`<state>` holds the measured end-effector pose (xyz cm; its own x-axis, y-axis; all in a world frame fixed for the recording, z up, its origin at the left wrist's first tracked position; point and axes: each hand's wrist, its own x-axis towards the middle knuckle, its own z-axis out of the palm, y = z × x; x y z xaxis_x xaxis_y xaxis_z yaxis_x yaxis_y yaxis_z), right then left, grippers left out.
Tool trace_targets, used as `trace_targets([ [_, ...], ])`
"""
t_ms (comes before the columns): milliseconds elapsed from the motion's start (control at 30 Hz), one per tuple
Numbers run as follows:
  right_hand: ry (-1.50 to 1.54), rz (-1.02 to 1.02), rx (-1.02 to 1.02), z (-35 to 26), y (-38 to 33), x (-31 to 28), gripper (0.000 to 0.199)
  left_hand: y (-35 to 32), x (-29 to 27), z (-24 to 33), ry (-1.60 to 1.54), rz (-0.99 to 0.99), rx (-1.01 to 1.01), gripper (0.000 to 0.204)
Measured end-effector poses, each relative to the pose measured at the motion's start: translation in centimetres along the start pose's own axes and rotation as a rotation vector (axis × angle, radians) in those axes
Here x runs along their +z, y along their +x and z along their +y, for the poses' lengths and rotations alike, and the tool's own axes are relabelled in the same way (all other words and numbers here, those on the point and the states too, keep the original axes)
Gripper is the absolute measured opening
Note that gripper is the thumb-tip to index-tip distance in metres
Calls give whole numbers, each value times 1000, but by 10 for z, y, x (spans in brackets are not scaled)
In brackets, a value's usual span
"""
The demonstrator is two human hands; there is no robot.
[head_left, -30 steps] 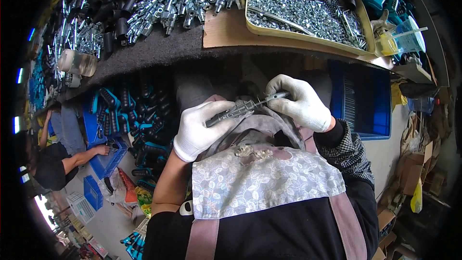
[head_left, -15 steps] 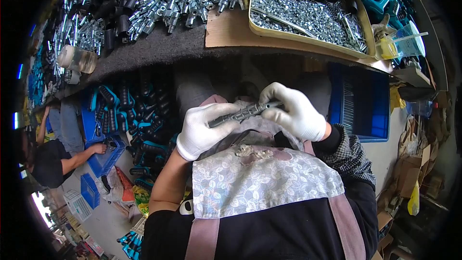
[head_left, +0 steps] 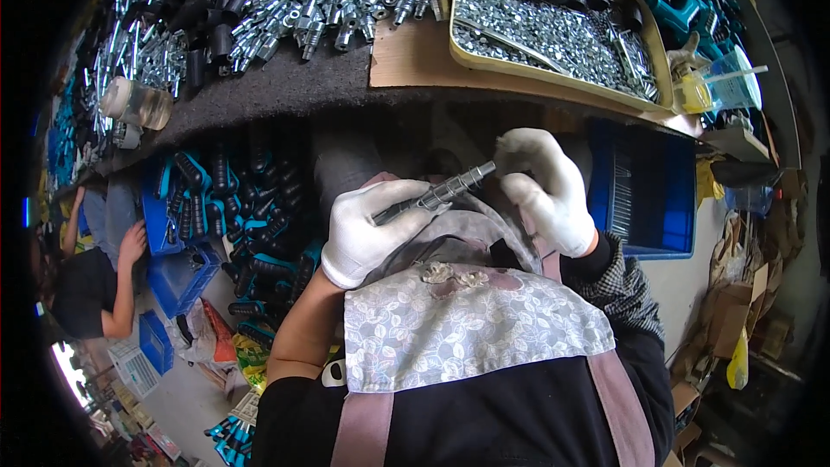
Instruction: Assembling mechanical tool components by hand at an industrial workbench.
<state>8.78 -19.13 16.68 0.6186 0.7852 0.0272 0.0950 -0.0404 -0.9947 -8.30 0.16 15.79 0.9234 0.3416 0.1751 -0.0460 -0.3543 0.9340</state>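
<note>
Over my lap, my left hand [head_left: 367, 229] in a white glove is closed around a grey metal shaft [head_left: 458, 186] with ridges and grooves. The shaft slants up to the right, its far end sticking out past my fingers. My right hand [head_left: 551, 199], also gloved in white, is just beyond that end and off it. Its fingers are bent, with a gap between them and the thumb, and nothing shows in them. Beneath both hands lies a leaf-patterned grey apron [head_left: 475, 329].
A beige tray [head_left: 553, 73] of small metal parts sits on the workbench [head_left: 277, 91], beside heaped metal fittings [head_left: 303, 17]. Blue crates [head_left: 653, 199] flank my legs, with black-and-teal tool bodies [head_left: 251, 225] piled at left. A clear jar [head_left: 138, 104] and a plastic cup [head_left: 733, 78] stand near the bench edge. A co-worker [head_left: 86, 285] is at far left.
My right hand has come off the shaft's end and moved up and right, its fingers parting. The shaft, still in my left hand, now tilts more steeply. The co-worker's arm has risen.
</note>
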Motion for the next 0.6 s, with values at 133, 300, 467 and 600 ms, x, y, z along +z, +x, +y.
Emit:
trace_targets([
  [133, -170, -199, -164, 3, -5, 2, 34, 2, -2, 6, 59, -3, -57, 27],
  [300, -40, -170, -68, 19, -14, 15, 39, 0, 1, 2, 129, 25, 14, 27],
  [467, 39, -186, 121, 18, -18, 15, 41, 0, 2, -2, 247, 45, 160, 28],
  [600, 318, -149, 290, 14, -18, 16, 42, 3, 3, -6, 279, 51, 213, 26],
])
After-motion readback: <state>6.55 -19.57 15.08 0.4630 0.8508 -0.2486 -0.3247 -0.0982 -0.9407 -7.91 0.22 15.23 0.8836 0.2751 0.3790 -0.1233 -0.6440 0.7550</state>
